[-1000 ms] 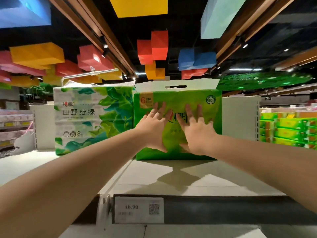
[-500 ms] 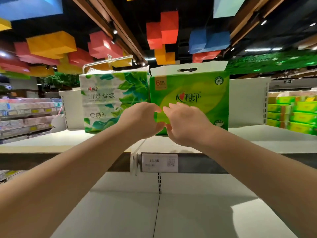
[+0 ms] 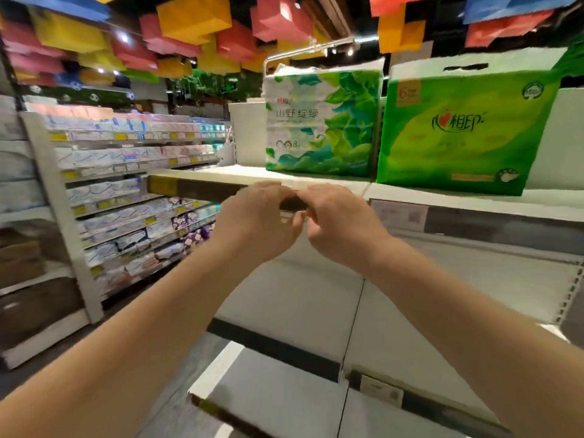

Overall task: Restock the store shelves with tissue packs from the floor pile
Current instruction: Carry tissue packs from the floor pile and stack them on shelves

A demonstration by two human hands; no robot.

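Observation:
A bright green tissue pack (image 3: pixel 464 128) stands upright on the top shelf (image 3: pixel 316 178) at the right. Beside it on the left stands a white and green leaf-printed tissue pack (image 3: pixel 322 121). My left hand (image 3: pixel 256 219) and my right hand (image 3: pixel 338 222) hang close together in front of the shelf edge, below both packs. Their fingers are loosely curled and hold nothing. Neither hand touches a pack.
A price label (image 3: pixel 398 214) sits on the shelf's front rail. Lower white shelves (image 3: pixel 284 393) lie below my arms. Across the aisle at the left stands a rack (image 3: pixel 126 191) full of packaged goods. Coloured blocks (image 3: pixel 192 20) hang from the ceiling.
My hands left the bright green pack, which stays on the top shelf, and drew back and down. The view has swung left and lower.

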